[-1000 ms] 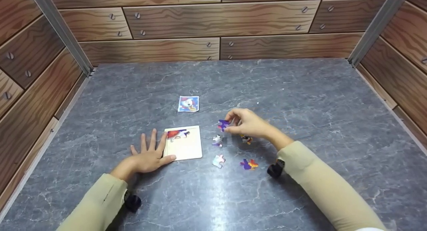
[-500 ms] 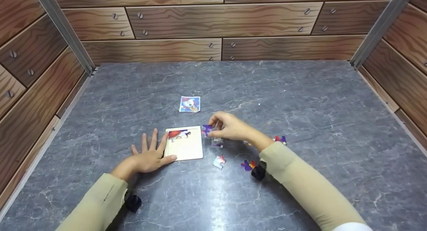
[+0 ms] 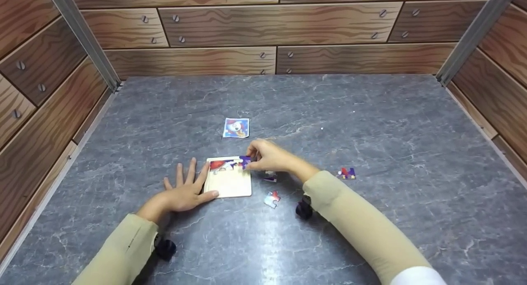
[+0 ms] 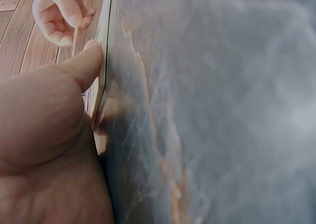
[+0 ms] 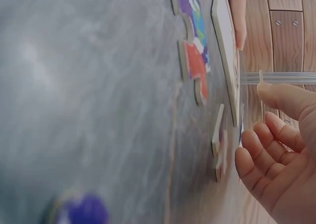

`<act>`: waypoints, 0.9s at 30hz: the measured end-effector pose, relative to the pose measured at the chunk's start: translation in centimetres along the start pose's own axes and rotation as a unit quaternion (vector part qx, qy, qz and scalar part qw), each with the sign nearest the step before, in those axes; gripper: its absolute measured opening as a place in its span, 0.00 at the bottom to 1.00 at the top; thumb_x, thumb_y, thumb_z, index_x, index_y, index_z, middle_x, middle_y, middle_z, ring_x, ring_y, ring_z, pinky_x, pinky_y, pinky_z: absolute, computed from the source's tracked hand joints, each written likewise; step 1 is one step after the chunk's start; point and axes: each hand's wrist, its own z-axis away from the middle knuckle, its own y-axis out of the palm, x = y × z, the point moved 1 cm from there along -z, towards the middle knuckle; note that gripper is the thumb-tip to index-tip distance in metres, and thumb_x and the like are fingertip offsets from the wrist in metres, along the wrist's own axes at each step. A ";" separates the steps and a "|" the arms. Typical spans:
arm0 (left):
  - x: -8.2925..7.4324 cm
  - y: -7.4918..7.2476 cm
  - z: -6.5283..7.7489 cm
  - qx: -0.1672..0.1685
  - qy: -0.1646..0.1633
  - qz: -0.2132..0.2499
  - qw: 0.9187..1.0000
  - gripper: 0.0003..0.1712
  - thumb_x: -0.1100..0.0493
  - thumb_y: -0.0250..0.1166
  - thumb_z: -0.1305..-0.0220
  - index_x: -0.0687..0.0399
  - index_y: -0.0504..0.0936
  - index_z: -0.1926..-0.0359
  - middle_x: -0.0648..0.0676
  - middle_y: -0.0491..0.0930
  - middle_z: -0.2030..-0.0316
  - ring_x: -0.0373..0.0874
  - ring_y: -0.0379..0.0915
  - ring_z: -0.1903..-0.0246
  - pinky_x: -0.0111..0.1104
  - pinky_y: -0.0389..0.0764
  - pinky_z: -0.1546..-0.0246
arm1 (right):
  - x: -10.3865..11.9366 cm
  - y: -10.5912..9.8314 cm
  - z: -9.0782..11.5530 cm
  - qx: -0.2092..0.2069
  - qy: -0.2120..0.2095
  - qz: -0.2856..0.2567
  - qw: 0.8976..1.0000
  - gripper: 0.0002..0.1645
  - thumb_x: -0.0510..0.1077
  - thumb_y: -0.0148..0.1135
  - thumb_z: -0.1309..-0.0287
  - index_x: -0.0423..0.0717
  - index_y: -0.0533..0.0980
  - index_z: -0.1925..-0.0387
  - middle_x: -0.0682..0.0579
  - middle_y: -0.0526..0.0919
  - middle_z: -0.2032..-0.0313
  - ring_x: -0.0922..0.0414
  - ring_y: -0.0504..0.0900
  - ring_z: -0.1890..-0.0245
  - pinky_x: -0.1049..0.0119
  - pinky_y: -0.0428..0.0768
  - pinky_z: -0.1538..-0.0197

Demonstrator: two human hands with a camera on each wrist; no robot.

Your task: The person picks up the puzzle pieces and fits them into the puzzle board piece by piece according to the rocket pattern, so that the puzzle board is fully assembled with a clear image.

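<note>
My left hand [image 3: 183, 194] lies with fingers spread at the left side of a pale square puzzle board [image 3: 228, 186], the thumb resting on its lower left corner. Red and white printed pieces [image 3: 217, 166] fill part of the board's top left. Between thumb and fingers, my right hand [image 3: 269, 157] pinches a purple puzzle piece [image 3: 244, 162], overlapping the board's top right corner in the head view. Seen edge-on in the right wrist view, this piece stands up from the fingertips. In the left wrist view the left thumb [image 4: 89, 63] presses by the board's edge.
A small picture card [image 3: 236, 127] lies behind the board. To the right are loose pieces: a light blue and red one [image 3: 271, 199], one partly covered by the hand [image 3: 270, 178], and a red and purple one [image 3: 348, 173]. Wood-patterned walls [image 3: 214, 25] enclose the table.
My right hand has moved left with the purple piece, from over the loose pieces to the board's top right corner. The left hand has stayed on the board's left side.
</note>
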 end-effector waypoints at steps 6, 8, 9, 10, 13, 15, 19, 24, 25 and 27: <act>0.1 0.0 -0.1 0.009 0.000 0.009 1.000 0.54 0.26 0.44 0.40 0.46 0.29 0.27 0.63 0.16 0.32 0.66 0.05 0.38 0.69 0.17 0.52 | 0.2 0.5 -0.8 0.005 0.010 0.024 1.000 0.18 0.41 0.72 0.57 0.38 0.75 0.65 0.49 0.77 0.68 0.55 0.75 0.67 0.66 0.75 0.60; 0.1 0.0 -0.1 0.010 0.001 0.012 1.000 0.54 0.26 0.44 0.40 0.47 0.29 0.27 0.64 0.16 0.32 0.66 0.05 0.38 0.69 0.17 0.52 | 0.2 0.5 -1.0 0.006 0.016 0.031 0.999 0.18 0.41 0.72 0.58 0.38 0.75 0.65 0.49 0.77 0.68 0.55 0.75 0.66 0.65 0.75 0.59; 0.1 0.0 -0.1 0.010 0.000 0.011 1.000 0.54 0.26 0.44 0.40 0.47 0.29 0.27 0.64 0.16 0.32 0.66 0.05 0.38 0.69 0.17 0.52 | 0.3 0.6 -1.1 0.006 0.018 0.033 0.999 0.18 0.41 0.72 0.58 0.38 0.76 0.66 0.49 0.77 0.68 0.55 0.75 0.66 0.65 0.75 0.59; 0.1 -0.1 -0.1 0.009 -0.002 0.011 1.000 0.54 0.26 0.44 0.41 0.47 0.29 0.27 0.63 0.16 0.32 0.66 0.05 0.38 0.69 0.17 0.52 | 0.3 0.6 -1.2 0.008 0.021 0.035 0.999 0.18 0.41 0.72 0.58 0.38 0.76 0.65 0.49 0.77 0.68 0.55 0.75 0.66 0.65 0.74 0.58; 0.1 -0.2 -0.1 0.006 -0.001 0.005 1.000 0.54 0.27 0.44 0.40 0.48 0.30 0.27 0.64 0.16 0.32 0.67 0.05 0.38 0.69 0.17 0.52 | 0.4 0.7 -1.4 0.012 0.026 0.041 0.999 0.17 0.41 0.72 0.58 0.37 0.76 0.65 0.49 0.77 0.68 0.55 0.75 0.66 0.64 0.74 0.58; 0.1 -0.2 -0.1 0.006 -0.003 0.002 1.000 0.54 0.27 0.44 0.40 0.48 0.30 0.27 0.64 0.16 0.32 0.67 0.05 0.38 0.69 0.17 0.53 | 0.4 0.8 -1.6 0.018 0.030 0.047 0.998 0.17 0.40 0.71 0.57 0.37 0.76 0.65 0.49 0.77 0.69 0.56 0.74 0.67 0.64 0.74 0.58; 0.1 -0.1 -0.2 0.007 -0.005 0.001 1.000 0.54 0.27 0.44 0.40 0.48 0.29 0.27 0.64 0.16 0.32 0.67 0.05 0.38 0.69 0.17 0.53 | 0.6 0.9 -1.9 0.036 0.051 0.046 0.997 0.16 0.38 0.70 0.57 0.35 0.76 0.65 0.49 0.76 0.70 0.57 0.73 0.68 0.65 0.74 0.60; 0.1 0.1 -0.2 0.005 -0.008 0.001 1.000 0.54 0.26 0.44 0.40 0.47 0.29 0.27 0.64 0.15 0.32 0.67 0.04 0.39 0.69 0.17 0.53 | 0.8 1.1 -2.3 0.041 0.059 0.040 0.997 0.14 0.36 0.71 0.59 0.35 0.77 0.67 0.50 0.76 0.72 0.58 0.72 0.70 0.67 0.73 0.62; 0.1 0.2 -0.2 0.005 -0.008 0.000 1.000 0.54 0.26 0.44 0.40 0.47 0.29 0.27 0.64 0.15 0.32 0.67 0.04 0.39 0.70 0.18 0.53 | 0.7 1.2 -2.3 0.039 0.058 0.038 0.997 0.14 0.36 0.71 0.59 0.36 0.77 0.67 0.51 0.76 0.73 0.58 0.72 0.71 0.67 0.73 0.63; 0.1 0.1 -0.2 0.003 -0.005 -0.001 1.000 0.54 0.26 0.44 0.40 0.47 0.29 0.27 0.64 0.16 0.32 0.67 0.05 0.39 0.70 0.17 0.53 | 0.8 1.2 -2.3 0.033 0.056 0.032 0.997 0.14 0.35 0.71 0.60 0.36 0.77 0.68 0.51 0.76 0.73 0.58 0.72 0.71 0.67 0.73 0.63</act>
